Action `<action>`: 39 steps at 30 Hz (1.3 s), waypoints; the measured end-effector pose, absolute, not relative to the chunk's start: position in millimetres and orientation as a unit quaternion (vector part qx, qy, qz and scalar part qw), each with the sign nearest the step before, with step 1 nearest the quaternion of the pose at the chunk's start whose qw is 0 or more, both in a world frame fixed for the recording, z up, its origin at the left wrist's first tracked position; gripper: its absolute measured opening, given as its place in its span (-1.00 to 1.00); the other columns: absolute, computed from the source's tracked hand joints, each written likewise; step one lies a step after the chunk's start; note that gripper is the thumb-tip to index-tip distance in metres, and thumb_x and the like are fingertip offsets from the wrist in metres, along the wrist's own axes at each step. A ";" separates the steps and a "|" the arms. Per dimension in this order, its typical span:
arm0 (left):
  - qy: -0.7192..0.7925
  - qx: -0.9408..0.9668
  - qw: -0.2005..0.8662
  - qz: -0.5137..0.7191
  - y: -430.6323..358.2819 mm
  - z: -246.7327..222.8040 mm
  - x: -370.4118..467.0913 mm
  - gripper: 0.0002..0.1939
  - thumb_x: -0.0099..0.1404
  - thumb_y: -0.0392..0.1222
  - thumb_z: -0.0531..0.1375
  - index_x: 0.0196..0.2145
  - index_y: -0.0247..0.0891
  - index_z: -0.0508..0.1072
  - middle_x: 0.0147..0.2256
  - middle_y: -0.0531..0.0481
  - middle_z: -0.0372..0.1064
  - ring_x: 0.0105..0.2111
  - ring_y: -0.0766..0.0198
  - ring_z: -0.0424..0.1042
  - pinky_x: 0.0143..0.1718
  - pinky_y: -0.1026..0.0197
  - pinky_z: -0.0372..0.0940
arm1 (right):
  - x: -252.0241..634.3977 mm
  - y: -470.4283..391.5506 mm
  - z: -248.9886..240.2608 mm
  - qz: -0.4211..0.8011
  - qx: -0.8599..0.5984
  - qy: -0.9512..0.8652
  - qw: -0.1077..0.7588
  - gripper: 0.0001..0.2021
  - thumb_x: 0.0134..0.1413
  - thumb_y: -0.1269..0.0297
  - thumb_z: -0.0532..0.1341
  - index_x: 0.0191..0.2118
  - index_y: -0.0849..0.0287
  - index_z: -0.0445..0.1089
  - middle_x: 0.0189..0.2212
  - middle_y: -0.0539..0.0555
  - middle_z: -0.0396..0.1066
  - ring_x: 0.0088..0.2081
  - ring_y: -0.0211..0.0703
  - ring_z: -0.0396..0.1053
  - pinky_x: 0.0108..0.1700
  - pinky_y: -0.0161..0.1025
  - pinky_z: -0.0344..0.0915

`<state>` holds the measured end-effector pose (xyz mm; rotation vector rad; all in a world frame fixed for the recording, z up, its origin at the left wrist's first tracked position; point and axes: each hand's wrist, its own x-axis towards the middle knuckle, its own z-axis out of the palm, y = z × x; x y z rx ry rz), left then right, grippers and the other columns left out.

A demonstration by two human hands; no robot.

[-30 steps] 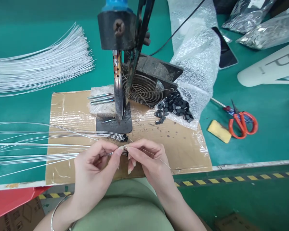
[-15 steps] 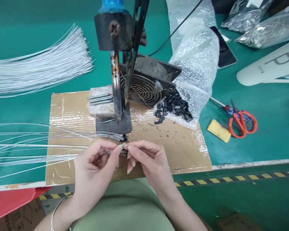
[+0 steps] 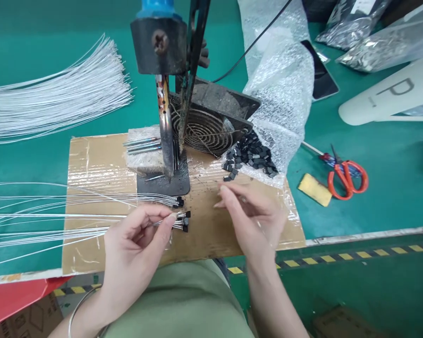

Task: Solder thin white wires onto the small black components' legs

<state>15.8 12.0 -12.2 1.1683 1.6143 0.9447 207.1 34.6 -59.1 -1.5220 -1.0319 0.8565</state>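
My left hand (image 3: 137, 249) is closed, thumb and forefinger pinching a thin white wire close to its end. Just past those fingertips lie black connector pieces (image 3: 185, 224) on the ends of other white wires. Another group of wires ends in black connectors (image 3: 178, 202) a little farther back. My right hand (image 3: 255, 216) hovers over the cardboard (image 3: 204, 244), fingers loosely curled and slightly blurred, nothing visible in them. Its fingertips are just in front of a pile of small black pieces (image 3: 255, 155) on bubble wrap (image 3: 278, 89).
A soldering iron (image 3: 166, 126) points down over a dark pad (image 3: 169, 185), beside a fan (image 3: 207, 134). Farther left lies a thick bundle of white wires (image 3: 63, 98). To the right are orange-handled scissors (image 3: 345, 180), a yellow sponge (image 3: 315, 189) and a phone (image 3: 320, 70).
My right hand has parted from the left and moved right, toward the black pieces. The left hand keeps its pinch on the wire. The whole view has shifted slightly.
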 end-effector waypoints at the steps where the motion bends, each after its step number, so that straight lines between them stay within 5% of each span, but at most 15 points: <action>1: 0.654 0.475 0.450 0.379 11.8 -12.8 15.0 -0.96 0.33 -0.26 0.35 -0.29 -0.16 0.63 -0.41 0.09 0.56 -0.51 0.42 0.39 -0.50 0.42 0.27 | 215.0 40.0 -61.1 0.278 -0.668 -0.472 0.504 -0.89 0.19 0.24 0.41 -0.19 0.09 0.68 -0.35 0.05 0.62 -0.40 -0.16 0.53 -0.31 -0.19 0.53; 4: 0.654 0.485 0.443 0.375 11.5 -13.7 13.1 -0.95 0.33 -0.26 0.35 -0.29 -0.14 0.64 -0.42 0.10 0.55 -0.49 0.40 0.39 -0.50 0.41 0.25 | 233.3 54.8 -67.1 0.142 -0.696 -0.589 0.386 -0.89 0.17 0.29 0.40 -0.19 0.16 0.64 -0.39 0.07 0.56 -0.40 -0.12 0.48 -0.28 -0.13 0.50; 7: 0.646 0.501 0.433 0.380 11.2 -13.3 11.7 -0.96 0.33 -0.24 0.37 -0.30 -0.12 0.64 -0.40 0.10 0.56 -0.46 0.39 0.42 -0.49 0.41 0.25 | 239.7 61.8 -70.8 0.149 -0.689 -0.627 0.332 -0.93 0.20 0.31 0.37 -0.24 0.17 0.60 -0.39 0.05 0.50 -0.38 -0.10 0.48 -0.27 -0.12 0.48; 12: 0.645 0.511 0.428 0.374 11.2 -12.7 10.3 -0.97 0.34 -0.23 0.37 -0.29 -0.14 0.64 -0.38 0.07 0.58 -0.43 0.37 0.46 -0.45 0.39 0.29 | 234.4 55.5 -70.3 0.231 -0.705 -0.558 0.370 -0.96 0.17 0.31 0.39 -0.27 0.13 0.57 -0.39 0.01 0.53 -0.43 -0.19 0.46 -0.34 -0.19 0.46; 17: 0.655 0.505 0.419 0.374 12.6 -14.0 10.6 -0.99 0.30 -0.20 0.40 -0.30 -0.14 0.65 -0.36 0.06 0.60 -0.44 0.36 0.47 -0.45 0.38 0.30 | 219.6 43.2 -62.3 0.352 -0.669 -0.416 0.505 -0.87 0.12 0.27 0.45 -0.26 0.12 0.53 -0.38 0.00 0.61 -0.36 -0.17 0.61 -0.23 -0.21 0.56; 21: 0.675 0.477 0.423 0.371 13.3 -8.4 15.4 -0.98 0.26 -0.20 0.41 -0.34 -0.15 0.65 -0.38 0.07 0.59 -0.44 0.34 0.46 -0.46 0.35 0.28 | 202.9 35.0 -49.6 0.440 -0.601 -0.361 0.562 -0.92 0.10 0.36 0.46 -0.28 0.12 0.58 -0.49 -0.06 0.56 -0.51 -0.28 0.52 -0.42 -0.35 0.52; 28: 0.704 0.416 0.446 0.364 17.5 7.9 23.5 -0.96 0.23 -0.20 0.41 -0.38 -0.16 0.64 -0.38 0.08 0.61 -0.42 0.33 0.48 -0.37 0.33 0.33 | 179.1 22.1 -38.4 0.563 -0.522 -0.324 0.553 -0.95 0.17 0.36 0.43 -0.29 0.07 0.66 -0.56 -0.09 0.50 -0.61 -0.41 0.36 -0.60 -0.51 0.37; 33: 0.660 0.407 0.512 0.369 22.7 11.6 20.4 -0.94 0.26 -0.21 0.40 -0.39 -0.18 0.64 -0.27 0.03 0.65 -0.26 0.26 0.59 -0.16 0.31 0.43 | 167.3 21.3 -37.1 0.628 -0.481 -0.284 0.541 -0.98 0.15 0.32 0.45 -0.28 0.08 0.68 -0.55 -0.06 0.54 -0.60 -0.36 0.43 -0.55 -0.46 0.50; 39: 0.645 0.422 0.520 0.368 25.0 11.2 17.8 -0.91 0.25 -0.27 0.38 -0.43 -0.18 0.64 -0.27 0.02 0.65 -0.31 0.30 0.59 -0.22 0.34 0.41 | 164.3 23.5 -31.1 0.636 -0.499 -0.285 0.515 -0.96 0.12 0.31 0.45 -0.32 0.13 0.67 -0.60 -0.07 0.50 -0.67 -0.38 0.38 -0.61 -0.45 0.46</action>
